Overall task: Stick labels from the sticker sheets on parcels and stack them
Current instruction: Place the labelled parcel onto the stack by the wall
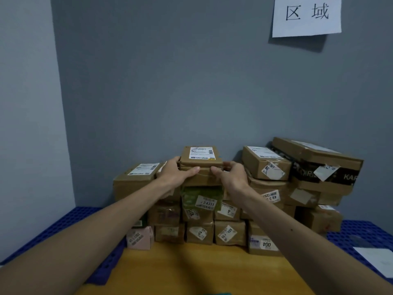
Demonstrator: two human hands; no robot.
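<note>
Gripping labelled cardboard parcel (201, 159) at both ends, left hand (177, 173) at nine o'clock, right hand (232, 176) at three; holding it atop parcel stack (200, 209) at twelve. Seemingly far along; remainder unseen.

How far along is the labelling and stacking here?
Done: a pile of labelled parcels stands against the wall. In hand: left hand and right hand grip the labelled top parcel on that pile. Left: no unlabelled parcels show; a white sheet lies at the right.

Bare left hand (177, 173), right hand (233, 177)
</note>
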